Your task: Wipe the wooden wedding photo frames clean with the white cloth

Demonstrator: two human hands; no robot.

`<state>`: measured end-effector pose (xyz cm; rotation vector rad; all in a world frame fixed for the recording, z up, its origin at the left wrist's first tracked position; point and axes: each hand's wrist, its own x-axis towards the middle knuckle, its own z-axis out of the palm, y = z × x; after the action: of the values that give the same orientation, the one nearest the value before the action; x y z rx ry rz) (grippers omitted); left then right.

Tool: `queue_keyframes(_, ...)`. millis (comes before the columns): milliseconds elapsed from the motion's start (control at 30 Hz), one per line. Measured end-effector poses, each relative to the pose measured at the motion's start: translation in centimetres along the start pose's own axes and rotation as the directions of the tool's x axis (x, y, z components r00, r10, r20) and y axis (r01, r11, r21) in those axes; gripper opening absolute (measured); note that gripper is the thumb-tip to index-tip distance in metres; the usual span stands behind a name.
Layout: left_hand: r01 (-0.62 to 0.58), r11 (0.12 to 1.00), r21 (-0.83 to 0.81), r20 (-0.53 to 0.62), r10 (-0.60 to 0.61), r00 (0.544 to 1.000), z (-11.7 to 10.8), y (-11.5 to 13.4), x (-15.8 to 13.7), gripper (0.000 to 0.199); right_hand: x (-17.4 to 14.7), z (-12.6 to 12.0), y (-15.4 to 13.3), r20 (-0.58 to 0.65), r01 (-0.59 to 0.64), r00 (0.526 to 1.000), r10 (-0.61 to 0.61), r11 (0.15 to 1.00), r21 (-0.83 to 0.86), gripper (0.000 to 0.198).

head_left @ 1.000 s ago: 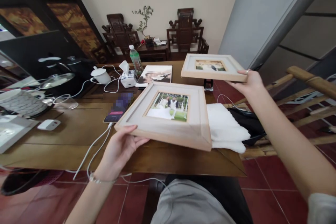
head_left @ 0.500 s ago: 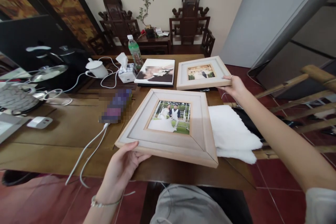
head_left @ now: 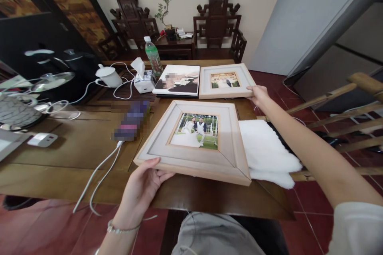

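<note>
My left hand (head_left: 146,187) grips the lower left corner of a large pale wooden picture frame (head_left: 230,127), thumb on top and fingers underneath. A photo of two people outdoors sits in its middle. Farther back, my right hand (head_left: 257,95) pinches the right front corner of a second, similar picture frame (head_left: 205,81), which also holds a photo. Left of that frame lies a square photo album (head_left: 176,83) with a white and dark cover, close against it. A folded white fluffy cloth (head_left: 266,151) lies to the right of the nearer frame, partly hidden by it.
On the wooden table (head_left: 89,163) are a phone (head_left: 131,121) with white cables, a tissue box (head_left: 145,81), a green-labelled bottle (head_left: 153,56), a lidded white cup (head_left: 108,76) and a charger (head_left: 42,139). A wooden chair (head_left: 359,85) stands at the right.
The farther frame has moved slightly left and lower with my right hand, closer to the album. The nearer frame has barely shifted in my left hand.
</note>
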<state>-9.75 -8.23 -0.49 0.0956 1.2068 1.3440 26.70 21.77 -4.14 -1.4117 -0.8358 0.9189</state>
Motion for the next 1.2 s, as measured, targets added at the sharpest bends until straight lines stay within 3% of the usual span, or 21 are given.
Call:
queue_keyframes(167, -0.004, 1.0, -0.004, -0.011, 0.004, 1.0, 0.6, 0.0, 0.0, 0.033, -0.4, 0.4, -0.5, -0.103, -0.018, 0.995, -0.003, 0.98, -0.197, 0.021)
queue_keyframes(300, -0.017, 1.0, -0.006, 0.003, 0.018, 1.0, 0.6, 0.0, 0.0, 0.026, -0.7, -0.4, -1.4, -0.092, 0.024, 0.994, -0.063, 0.925, -0.379, 0.022)
queue_keyframes(367, -0.024, 1.0, -0.004, 0.018, 0.024, 1.0, 0.5, 0.1, 0.1, 0.023, -1.4, -0.9, -2.2, -0.02, 0.13, 0.986, -0.164, 0.843, -0.522, 0.032)
queue_keyframes(433, -0.031, 0.999, -0.006, 0.026, 0.031, 0.999, 0.3, 0.1, 0.1, 0.021, -3.1, -1.7, -3.2, 0.117, 0.319, 0.94, -0.319, 0.711, -0.627, 0.047)
queue_keyframes(533, -0.04, 0.999, -0.015, 0.031, 0.041, 0.999, 0.1, 0.1, 0.1, 0.02, -8.7, -3.9, -4.8, 0.392, 0.634, 0.768, -0.506, 0.52, -0.572, 0.048)
queue_keyframes(633, -0.052, 0.999, -0.016, 0.036, 0.052, 0.998, -0.1, 0.3, 0.1, 0.021, -16.8, -7.1, -6.1, 0.654, 0.855, 0.518, -0.552, 0.32, -0.407, 0.026)
queue_keyframes(700, -0.068, 0.997, -0.021, 0.03, 0.068, 0.997, -0.3, 0.3, 0.1, 0.021, -22.1, -9.2, -6.4, 0.732, 0.93, 0.367, -0.574, 0.206, -0.304, 0.014)
queue_keyframes(767, -0.086, 0.996, -0.037, 0.027, 0.087, 0.996, -0.4, 0.3, 0.1, 0.02, -26.2, -10.7, -6.1, 0.793, 0.962, 0.267, -0.547, 0.11, -0.248, 0.006)
queue_keyframes(800, -0.093, 0.995, -0.046, 0.032, 0.095, 0.995, -0.4, 0.3, 0.2, 0.019, -27.7, -11.1, -5.7, 0.82, 0.965, 0.253, -0.513, 0.074, -0.252, 0.005)
queue_keyframes(867, -0.102, 0.993, -0.06, 0.041, 0.104, 0.994, -0.4, 0.2, 0.2, 0.017, -29.4, -10.9, -4.6, 0.853, 0.951, 0.276, -0.443, 0.0, -0.308, 0.013)
queue_keyframes(967, -0.105, 0.993, -0.059, 0.056, 0.108, 0.993, -0.3, 0.0, 0.2, 0.016, -30.2, -8.8, -2.9, 0.843, 0.887, 0.393, -0.367, -0.088, -0.452, 0.028)
queue_keyframes(1033, -0.108, 0.992, -0.058, 0.063, 0.112, 0.992, -0.2, -0.1, 0.2, 0.016, -30.4, -7.0, -2.2, 0.836, 0.85, 0.439, -0.33, -0.15, -0.505, 0.027)
queue_keyframes(1200, -0.128, 0.989, -0.07, 0.079, 0.134, 0.988, -0.2, -0.3, 0.2, 0.016, -30.9, -4.0, -1.3, 0.783, 0.727, 0.526, -0.331, -0.304, -0.616, 0.036)
